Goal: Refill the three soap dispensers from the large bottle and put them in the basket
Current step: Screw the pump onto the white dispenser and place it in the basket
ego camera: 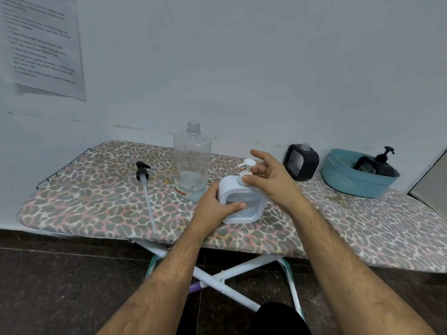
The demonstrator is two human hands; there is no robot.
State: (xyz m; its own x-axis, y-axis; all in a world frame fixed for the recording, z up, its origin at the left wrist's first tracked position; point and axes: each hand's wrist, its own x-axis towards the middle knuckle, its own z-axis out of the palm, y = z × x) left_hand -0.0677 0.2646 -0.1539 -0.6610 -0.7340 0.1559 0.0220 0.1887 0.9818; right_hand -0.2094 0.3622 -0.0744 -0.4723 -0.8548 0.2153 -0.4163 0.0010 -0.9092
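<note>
A white soap dispenser stands on the ironing board near its front edge. My left hand grips its body from the left. My right hand pinches the collar of its white pump head. Behind it stands the large clear bottle, uncapped and nearly empty. Its black pump with a long tube lies flat to the left. A black dispenser without its pump stands at the back right. Another black dispenser with its pump sits in the blue basket.
The board, with a leopard-print cover, stands against a white wall on crossed white legs over a dark floor. A printed paper sheet hangs on the wall at upper left. The basket stands at the board's far right.
</note>
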